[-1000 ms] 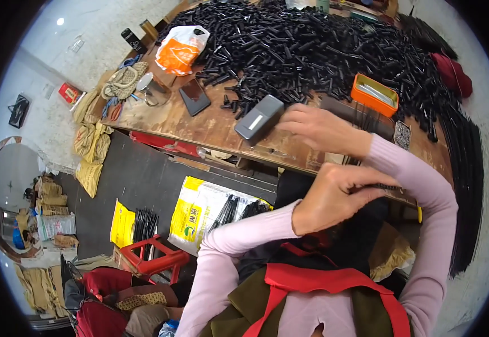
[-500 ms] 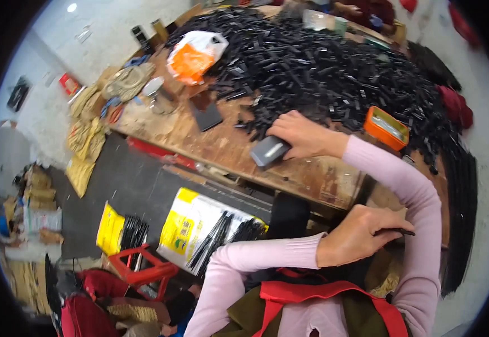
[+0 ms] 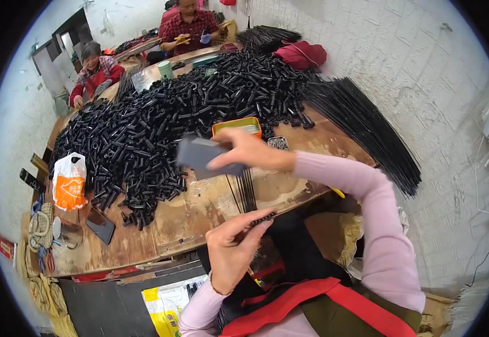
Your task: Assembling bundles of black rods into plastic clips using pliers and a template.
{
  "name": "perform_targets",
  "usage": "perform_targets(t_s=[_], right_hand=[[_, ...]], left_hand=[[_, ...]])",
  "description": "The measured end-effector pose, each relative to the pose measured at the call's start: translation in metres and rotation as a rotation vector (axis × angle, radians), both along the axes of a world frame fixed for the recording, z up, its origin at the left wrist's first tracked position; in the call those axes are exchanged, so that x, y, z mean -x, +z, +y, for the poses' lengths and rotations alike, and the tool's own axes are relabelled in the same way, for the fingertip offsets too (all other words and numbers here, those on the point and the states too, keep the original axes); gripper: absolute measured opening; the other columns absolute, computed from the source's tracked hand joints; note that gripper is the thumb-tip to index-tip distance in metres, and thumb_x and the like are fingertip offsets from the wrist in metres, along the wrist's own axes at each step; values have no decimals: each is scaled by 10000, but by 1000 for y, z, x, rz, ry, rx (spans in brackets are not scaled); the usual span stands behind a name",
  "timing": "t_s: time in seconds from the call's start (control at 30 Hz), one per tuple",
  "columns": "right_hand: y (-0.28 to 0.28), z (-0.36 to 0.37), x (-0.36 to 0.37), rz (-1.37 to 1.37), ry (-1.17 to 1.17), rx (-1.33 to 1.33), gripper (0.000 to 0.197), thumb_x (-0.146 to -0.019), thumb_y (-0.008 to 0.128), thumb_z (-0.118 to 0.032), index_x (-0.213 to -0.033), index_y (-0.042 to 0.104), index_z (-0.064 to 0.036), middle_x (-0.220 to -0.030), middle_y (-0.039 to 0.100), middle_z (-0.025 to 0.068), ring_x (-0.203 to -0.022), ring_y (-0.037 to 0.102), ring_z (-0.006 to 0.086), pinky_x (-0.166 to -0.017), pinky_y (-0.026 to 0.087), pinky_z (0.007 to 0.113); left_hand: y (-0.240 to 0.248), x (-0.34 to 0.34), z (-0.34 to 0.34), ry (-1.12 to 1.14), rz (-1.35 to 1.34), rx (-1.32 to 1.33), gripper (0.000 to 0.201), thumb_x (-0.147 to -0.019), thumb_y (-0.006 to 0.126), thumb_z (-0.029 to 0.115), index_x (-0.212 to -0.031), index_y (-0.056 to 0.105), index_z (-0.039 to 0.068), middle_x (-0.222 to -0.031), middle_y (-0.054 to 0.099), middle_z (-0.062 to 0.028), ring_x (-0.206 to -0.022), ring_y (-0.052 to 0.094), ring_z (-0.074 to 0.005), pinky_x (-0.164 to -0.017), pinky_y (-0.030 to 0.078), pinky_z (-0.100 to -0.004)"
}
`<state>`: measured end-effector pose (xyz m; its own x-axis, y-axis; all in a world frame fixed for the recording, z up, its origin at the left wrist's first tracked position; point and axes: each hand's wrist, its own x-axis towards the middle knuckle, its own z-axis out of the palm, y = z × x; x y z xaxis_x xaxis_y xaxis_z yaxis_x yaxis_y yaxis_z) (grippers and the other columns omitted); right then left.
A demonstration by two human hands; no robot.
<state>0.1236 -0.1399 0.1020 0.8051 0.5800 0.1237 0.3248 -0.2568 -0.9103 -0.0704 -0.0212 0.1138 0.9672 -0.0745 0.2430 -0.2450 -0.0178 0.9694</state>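
My right hand (image 3: 253, 149) grips a dark grey rectangular block (image 3: 194, 157), held above the table and blurred by motion. Lower and nearer to me, my left hand (image 3: 230, 247) is closed round a bundle of thin black rods (image 3: 262, 218), whose dotted ends show between thumb and fingers. More thin black rods (image 3: 245, 191) stretch away toward the table below the block; whether they belong to the same bundle is unclear. Just beyond my right hand stands an orange-rimmed tub (image 3: 236, 124), partly hidden by it. A small container of tiny metal parts (image 3: 279, 144) is beside the tub.
A large heap of short black tubular parts (image 3: 222, 104) covers much of the wooden table (image 3: 166, 224). Long black rods (image 3: 362, 123) lie at the right. A white-and-orange bag (image 3: 70, 182), a phone (image 3: 100, 224) and a glass mug (image 3: 67, 231) are left. Two people (image 3: 188, 28) work beyond.
The view has swung toward the far end of the table and the right wall. My right hand has lifted the grey block off the tabletop. My left hand still holds its dark bundle, now turned toward me.
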Motion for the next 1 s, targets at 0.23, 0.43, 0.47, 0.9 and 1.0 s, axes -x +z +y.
perform_targets(t_s=[0.23,0.43,0.47,0.9,1.0], right_hand=[[40,-114,55,332,-380,43,728,-781,699,-343,-1376,471,9,-1183,606,69,-1021,588,130,-889,447,265],[31,-86,48,451,-122,40,480,-760,725,-200,-1172,602,14,-946,618,19,-820,599,105,-754,475,224],[37,-71,50,472,-107,87,472,-761,727,-195,-1162,603,20,-932,615,13,-812,600,103,-751,477,217],[99,253,41,260,379,431,433,-815,734,-407,-973,681,-8,-819,654,30,-645,614,108,-580,476,235],[81,327,17,287,300,292,462,-811,730,-427,-1012,682,-15,-779,644,33,-618,594,128,-570,461,275]], left_hand=[[1,-1,1,-40,-202,13,258,-863,708,49,-1118,724,86,-929,733,-45,-695,612,-61,-597,506,-250],[-2,6,-4,-36,-229,59,247,-831,717,55,-1077,722,62,-932,732,-96,-724,640,-119,-665,499,-269],[-7,6,-4,-42,-263,80,246,-828,706,43,-1073,722,56,-931,733,-105,-725,642,-132,-667,500,-276],[-23,-19,4,-89,-215,184,282,-794,667,-1,-1075,687,6,-861,676,-211,-788,681,-318,-722,506,-358],[-26,-23,3,27,-417,270,273,-792,646,2,-1062,681,-4,-837,664,-216,-753,673,-320,-685,500,-349]])
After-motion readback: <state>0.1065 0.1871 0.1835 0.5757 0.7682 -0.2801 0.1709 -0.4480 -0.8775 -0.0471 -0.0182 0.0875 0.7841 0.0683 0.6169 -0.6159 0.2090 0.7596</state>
